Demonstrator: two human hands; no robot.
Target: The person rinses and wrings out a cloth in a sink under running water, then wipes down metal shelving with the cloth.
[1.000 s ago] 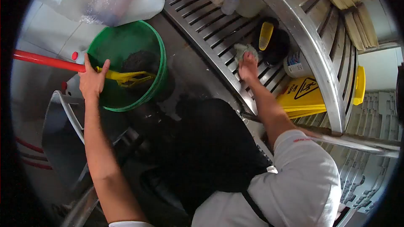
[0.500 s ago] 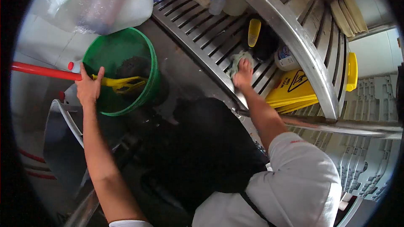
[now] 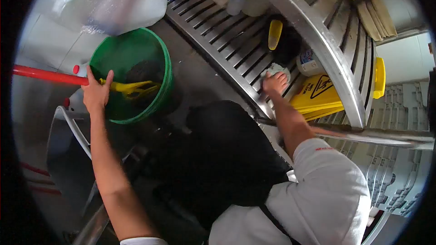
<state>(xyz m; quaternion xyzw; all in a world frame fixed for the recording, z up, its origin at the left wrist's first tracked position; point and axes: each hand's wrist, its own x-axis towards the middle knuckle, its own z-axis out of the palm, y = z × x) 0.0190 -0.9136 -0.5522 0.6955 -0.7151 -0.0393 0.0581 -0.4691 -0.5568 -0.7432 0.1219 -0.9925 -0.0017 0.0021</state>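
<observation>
Head view: a pale green cloth (image 3: 275,67) lies at two o'clock on a slatted metal shelf (image 3: 222,43), under the right hand (image 3: 275,82). In the last half second the cloth has slid along the slats towards three o'clock, so it is nearer the folded yellow wet-floor sign (image 3: 313,99) and the white jug (image 3: 309,62). The right hand is partly closed, its fingers bent over the cloth. A black item with a yellow handle (image 3: 274,34) rests at one o'clock, and a spray bottle with a blue top (image 3: 235,5) stands farther back at twelve. At ten o'clock is a green bucket (image 3: 165,70); a yellow fitting (image 3: 129,88) reaches into it from a long red handle (image 3: 50,75). The left hand (image 3: 96,97) has hardly moved: thumb and forefinger are spread where fitting and handle meet, but whether the other fingers grip cannot be told.
</observation>
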